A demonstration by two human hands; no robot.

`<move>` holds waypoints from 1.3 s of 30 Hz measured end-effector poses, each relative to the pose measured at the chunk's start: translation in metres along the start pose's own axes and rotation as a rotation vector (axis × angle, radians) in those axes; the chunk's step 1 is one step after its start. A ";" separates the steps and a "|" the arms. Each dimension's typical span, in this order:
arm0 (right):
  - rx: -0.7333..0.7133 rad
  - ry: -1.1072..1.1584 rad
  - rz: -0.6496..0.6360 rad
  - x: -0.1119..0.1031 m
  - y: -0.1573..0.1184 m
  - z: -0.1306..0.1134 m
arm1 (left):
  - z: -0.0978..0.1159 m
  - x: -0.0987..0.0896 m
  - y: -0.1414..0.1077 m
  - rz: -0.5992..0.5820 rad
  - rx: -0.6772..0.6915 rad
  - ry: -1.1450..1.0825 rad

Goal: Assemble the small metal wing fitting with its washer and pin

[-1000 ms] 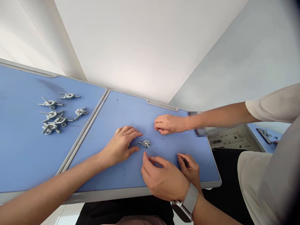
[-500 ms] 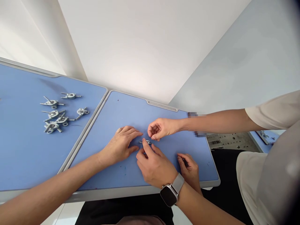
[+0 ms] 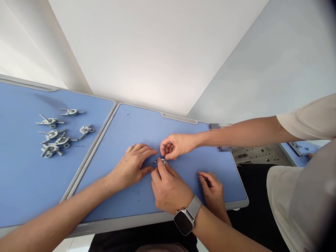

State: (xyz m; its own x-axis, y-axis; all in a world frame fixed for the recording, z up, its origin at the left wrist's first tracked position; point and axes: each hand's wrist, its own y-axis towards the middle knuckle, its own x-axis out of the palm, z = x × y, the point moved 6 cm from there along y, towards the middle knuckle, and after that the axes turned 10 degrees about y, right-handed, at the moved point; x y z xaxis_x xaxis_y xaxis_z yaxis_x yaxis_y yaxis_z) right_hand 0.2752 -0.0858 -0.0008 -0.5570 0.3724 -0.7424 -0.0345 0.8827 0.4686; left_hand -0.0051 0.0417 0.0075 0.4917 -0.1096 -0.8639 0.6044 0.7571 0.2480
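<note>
My left hand rests over the blue table, palm down. Its thumb and fingers are apart and nothing is between them. Just to its right, my right hand, with a watch on the wrist, pinches a small silver metal fitting on the tabletop; the fingers partly cover it. A co-worker's hand reaches in from the right with curled fingers, right above the fitting. Whether it touches the fitting I cannot tell. The co-worker's other hand lies at the table's right side, loosely curled.
On the left table panel lie several silver metal fittings with rod-like arms. A grey seam divides the two panels. A white wall rises behind the table. At the far right, another blue table bears small metal parts.
The view has shifted slightly, so the fittings on the left appear lower and further left. My right fingers and the co-worker's upper hand have drawn closer together over the small fitting.
</note>
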 end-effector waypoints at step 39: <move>-0.051 0.065 0.098 -0.009 0.011 -0.011 | 0.000 -0.002 0.000 -0.002 0.003 -0.007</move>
State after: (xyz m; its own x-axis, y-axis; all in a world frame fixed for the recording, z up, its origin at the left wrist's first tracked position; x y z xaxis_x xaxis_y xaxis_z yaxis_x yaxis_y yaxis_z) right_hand 0.2709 -0.0830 0.0162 -0.6121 0.4352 -0.6602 -0.0186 0.8268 0.5622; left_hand -0.0063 0.0417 0.0093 0.4949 -0.1163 -0.8612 0.6076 0.7548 0.2473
